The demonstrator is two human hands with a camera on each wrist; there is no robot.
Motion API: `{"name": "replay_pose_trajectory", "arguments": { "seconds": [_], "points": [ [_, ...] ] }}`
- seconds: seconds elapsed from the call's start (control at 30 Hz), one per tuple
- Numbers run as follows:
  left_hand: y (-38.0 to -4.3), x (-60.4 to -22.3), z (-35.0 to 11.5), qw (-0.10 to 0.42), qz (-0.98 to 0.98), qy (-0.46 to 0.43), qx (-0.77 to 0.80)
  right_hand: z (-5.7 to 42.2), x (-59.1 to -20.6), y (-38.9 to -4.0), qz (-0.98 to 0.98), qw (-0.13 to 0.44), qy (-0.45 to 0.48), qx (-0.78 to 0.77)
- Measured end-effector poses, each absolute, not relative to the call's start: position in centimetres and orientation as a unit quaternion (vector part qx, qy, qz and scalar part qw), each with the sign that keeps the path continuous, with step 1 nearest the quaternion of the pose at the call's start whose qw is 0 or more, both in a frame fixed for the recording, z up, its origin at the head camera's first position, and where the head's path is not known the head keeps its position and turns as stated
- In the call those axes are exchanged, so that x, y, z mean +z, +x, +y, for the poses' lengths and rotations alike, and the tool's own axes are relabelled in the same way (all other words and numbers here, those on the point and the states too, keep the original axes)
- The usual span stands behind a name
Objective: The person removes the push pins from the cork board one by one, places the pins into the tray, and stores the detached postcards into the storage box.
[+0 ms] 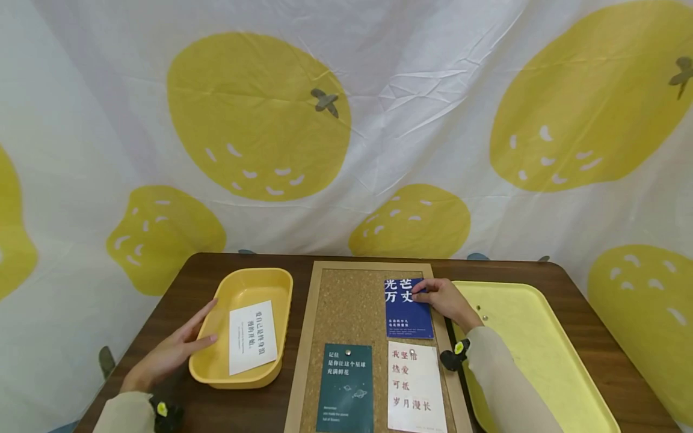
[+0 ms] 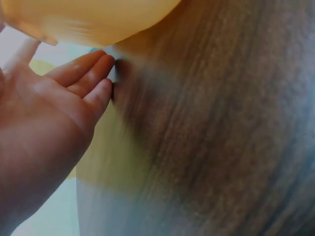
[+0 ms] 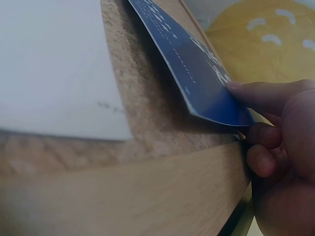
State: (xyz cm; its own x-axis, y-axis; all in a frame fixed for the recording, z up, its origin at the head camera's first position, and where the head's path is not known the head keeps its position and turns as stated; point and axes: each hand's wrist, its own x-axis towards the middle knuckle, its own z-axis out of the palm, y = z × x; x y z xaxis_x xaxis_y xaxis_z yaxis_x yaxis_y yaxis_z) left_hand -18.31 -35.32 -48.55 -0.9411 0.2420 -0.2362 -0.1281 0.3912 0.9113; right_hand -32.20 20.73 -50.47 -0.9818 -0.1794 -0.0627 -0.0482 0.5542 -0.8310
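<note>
In the head view my right hand (image 1: 441,297) pinches the upper right edge of a blue card (image 1: 407,319) with white lettering. The card's near edge stands slightly off the cork board (image 1: 346,307) in the right wrist view, with the index finger (image 3: 275,93) on top and other fingers curled below. My left hand (image 1: 168,358) touches the left rim of a yellow plastic basin (image 1: 251,278), its fingers fairly straight in the left wrist view. A white card (image 1: 252,337) with dark lettering leans inside the basin.
A green card (image 1: 344,391) and a white card with red lettering (image 1: 417,391) hang on the board's lower half, each with a pushpin near its top. To the right, a yellow tray (image 1: 533,343) holds two small pins (image 1: 485,317). A lemon-print curtain (image 1: 260,228) stands behind the table.
</note>
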Motion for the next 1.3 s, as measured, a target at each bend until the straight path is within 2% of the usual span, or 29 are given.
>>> {"name": "replay_pose_trajectory", "arguments": {
  "seconds": [1.3],
  "points": [
    [-18.16, -49.32, -35.53, 0.173, 0.803, 0.026, 0.570, 20.07, -49.67, -31.55, 0.879, 0.056, -0.080, -0.466]
  ]
}}
